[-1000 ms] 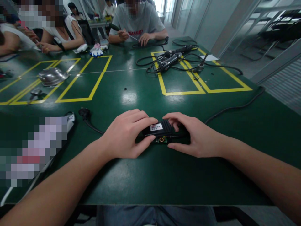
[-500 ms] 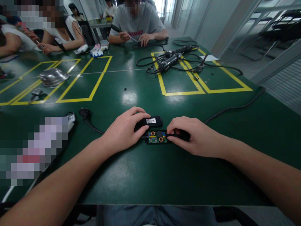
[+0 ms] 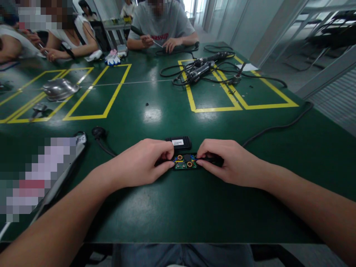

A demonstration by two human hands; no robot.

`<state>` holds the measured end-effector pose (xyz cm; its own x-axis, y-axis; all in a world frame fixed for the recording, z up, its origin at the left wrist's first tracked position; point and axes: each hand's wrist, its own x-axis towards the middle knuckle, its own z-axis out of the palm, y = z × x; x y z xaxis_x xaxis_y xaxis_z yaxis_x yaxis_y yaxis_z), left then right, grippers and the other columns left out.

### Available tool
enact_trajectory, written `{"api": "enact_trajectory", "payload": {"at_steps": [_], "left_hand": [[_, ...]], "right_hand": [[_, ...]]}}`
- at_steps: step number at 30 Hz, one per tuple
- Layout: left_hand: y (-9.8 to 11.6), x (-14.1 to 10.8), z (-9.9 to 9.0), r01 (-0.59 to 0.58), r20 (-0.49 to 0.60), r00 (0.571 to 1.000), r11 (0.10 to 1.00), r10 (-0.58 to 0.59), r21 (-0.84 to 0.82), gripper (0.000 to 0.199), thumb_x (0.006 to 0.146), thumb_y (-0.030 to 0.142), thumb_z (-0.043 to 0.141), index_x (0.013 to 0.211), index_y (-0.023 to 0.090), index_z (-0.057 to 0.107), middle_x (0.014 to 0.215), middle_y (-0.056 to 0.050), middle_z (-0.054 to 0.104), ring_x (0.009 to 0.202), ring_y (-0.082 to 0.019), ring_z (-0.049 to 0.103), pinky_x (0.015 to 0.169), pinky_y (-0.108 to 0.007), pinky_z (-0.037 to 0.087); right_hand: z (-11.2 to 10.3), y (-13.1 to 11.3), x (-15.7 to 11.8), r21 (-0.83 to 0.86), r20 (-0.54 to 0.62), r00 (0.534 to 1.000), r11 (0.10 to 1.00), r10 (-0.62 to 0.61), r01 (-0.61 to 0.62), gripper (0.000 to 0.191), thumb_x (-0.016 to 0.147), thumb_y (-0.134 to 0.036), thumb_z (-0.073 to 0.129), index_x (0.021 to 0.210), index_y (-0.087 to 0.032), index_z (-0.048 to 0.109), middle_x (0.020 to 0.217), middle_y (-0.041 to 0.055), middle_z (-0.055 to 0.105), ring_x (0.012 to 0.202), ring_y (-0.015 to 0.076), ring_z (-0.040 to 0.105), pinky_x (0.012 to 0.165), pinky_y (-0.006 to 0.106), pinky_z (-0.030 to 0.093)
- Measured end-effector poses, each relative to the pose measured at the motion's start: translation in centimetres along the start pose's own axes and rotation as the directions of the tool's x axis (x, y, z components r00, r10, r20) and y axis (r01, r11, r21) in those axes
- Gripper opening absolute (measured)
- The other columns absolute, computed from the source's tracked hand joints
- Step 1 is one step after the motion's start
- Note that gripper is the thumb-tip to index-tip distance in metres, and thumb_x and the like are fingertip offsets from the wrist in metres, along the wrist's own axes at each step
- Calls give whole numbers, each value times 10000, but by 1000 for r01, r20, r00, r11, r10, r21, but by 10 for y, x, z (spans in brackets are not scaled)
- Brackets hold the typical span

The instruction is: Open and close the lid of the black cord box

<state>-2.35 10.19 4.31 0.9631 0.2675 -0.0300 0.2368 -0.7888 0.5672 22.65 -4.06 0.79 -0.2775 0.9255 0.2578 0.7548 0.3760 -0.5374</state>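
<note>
Between my hands lies a green circuit board [image 3: 183, 166] with two copper-wound rings and blue and yellow wires, set in an uncovered black case. My left hand [image 3: 139, 161] pinches a black cord where it meets the board's left end; its fingertips partly hide the spot. At the right end, my right hand [image 3: 236, 161] is closed on another black cord [image 3: 215, 159], thumb and forefinger beside the wires. Just behind the board rests a black cover [image 3: 187, 142] with a white label, close to my left fingertips.
A black plug [image 3: 98, 132] lies left of my left hand, and a cord [image 3: 278, 128] runs off to the right. Farther back are a corded black tool [image 3: 200, 72], a metal bowl [image 3: 59, 89] and gloves [image 3: 112, 58]. Across the green table a person holds a screwdriver [image 3: 157, 43].
My left hand has come off the black cover and moved down toward me, closing on the cord at the board's left end. My right hand keeps its grip almost unchanged.
</note>
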Motion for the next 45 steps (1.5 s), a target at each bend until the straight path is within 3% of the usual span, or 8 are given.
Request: {"api": "enact_trajectory", "payload": {"at_steps": [7,14,18,25,32,36,40,45], "left_hand": [[1,-3,-6,-6,-48,999,997,2,-77,94,957,163,619,876,198,651,698,44,634,575,-113,548,596,-252,397],[-4,-1,-5,25,13,1000,994,-24,-110,126,941,143,655,827,188,686,684,39,668,585,-109,598,586,-233,405],[-7,-3,-6,-1,-4,1000,999,1,-36,134,944,127,692,834,192,733,729,25,699,631,-120,620,616,-240,418],[-10,-3,-7,-103,-43,993,992,106,73,162,963,147,692,813,187,736,878,-22,736,735,-143,661,678,-275,477],[-25,8,10,-29,-325,943,990,74,140,186,1022,264,637,1086,163,780,1136,-105,745,1004,-241,714,923,-409,606],[-35,11,14,-44,-269,959,982,93,183,331,1089,298,623,1361,223,796,1416,-134,751,1279,-288,698,1137,-522,565],[-36,11,14,-46,-246,965,985,87,166,322,1071,275,677,1363,217,799,1332,-114,813,1214,-279,730,1112,-504,587],[-22,6,12,-79,-331,934,980,136,181,347,1065,249,639,1368,161,783,1305,-137,797,1181,-281,728,1078,-475,599]], "right_hand": [[-4,-2,1,20,-48,998,999,-33,34,67,1022,-179,649,972,-213,677,828,12,699,671,151,613,630,276,470],[-5,3,1,60,-2,999,997,-40,40,92,1037,-193,656,958,-219,695,893,43,754,758,181,677,703,312,536],[-7,4,3,81,-6,998,995,-64,65,127,1043,-194,676,930,-234,718,926,58,787,875,227,719,798,369,570],[-8,5,4,83,1,997,994,-75,75,136,1050,-197,681,931,-234,737,934,60,795,878,227,728,796,362,573],[-8,6,2,44,4,999,998,-33,33,54,1011,-207,705,983,-220,749,934,58,792,779,197,711,723,330,562],[-9,4,1,24,2,1000,1000,-13,13,56,980,-192,701,945,-224,732,892,51,782,735,193,694,694,324,546],[-12,4,1,49,24,1000,999,13,-14,89,981,-200,716,899,-234,712,898,50,790,780,208,719,715,329,550],[-12,3,0,33,30,999,999,18,-18,88,999,-211,695,914,-232,691,910,51,780,789,210,713,731,337,543]]}}
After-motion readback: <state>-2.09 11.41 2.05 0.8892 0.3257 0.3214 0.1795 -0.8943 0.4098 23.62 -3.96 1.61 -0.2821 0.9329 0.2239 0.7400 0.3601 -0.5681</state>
